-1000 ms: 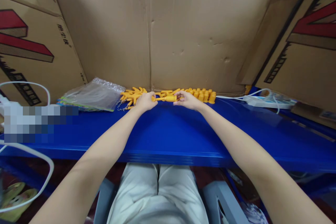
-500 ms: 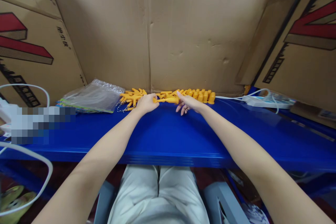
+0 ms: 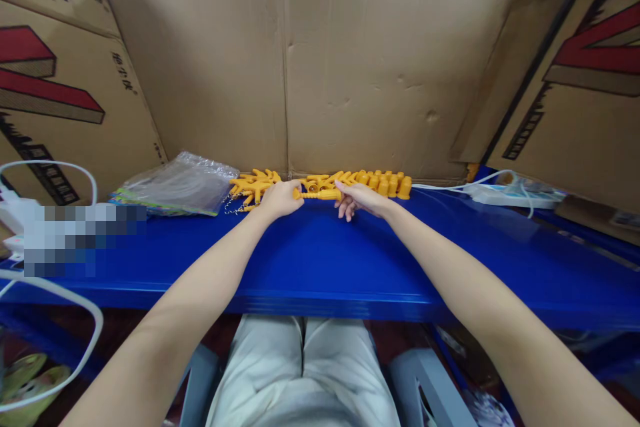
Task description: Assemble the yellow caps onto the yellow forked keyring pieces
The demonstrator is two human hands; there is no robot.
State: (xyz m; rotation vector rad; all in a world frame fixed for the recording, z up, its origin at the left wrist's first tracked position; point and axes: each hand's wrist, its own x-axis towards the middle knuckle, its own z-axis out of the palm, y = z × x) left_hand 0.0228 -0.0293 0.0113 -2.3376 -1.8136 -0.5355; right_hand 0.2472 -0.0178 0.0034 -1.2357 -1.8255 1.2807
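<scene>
A slim orange-yellow plastic piece, thicker at its right part, stretches level between my hands above the blue table. My left hand is closed round its thin left end. At the thicker right end, the thumb and forefinger of my right hand pinch it, while the other fingers curl loosely below. Beside my left hand lies a pile of yellow branching, hand-like pieces with small metal chains. More yellow pieces lie behind the held one. Upright yellow cup-like pieces stand in rows behind my right hand.
Clear plastic bags lie in a stack on the left of the blue table. A cardboard wall closes off the back, with boxes on both sides. White power strips and cables sit at either end.
The thumb and forefinger of my right hand have closed in on the thicker end of the yellow piece. My left hand keeps its hold with hardly any movement.
</scene>
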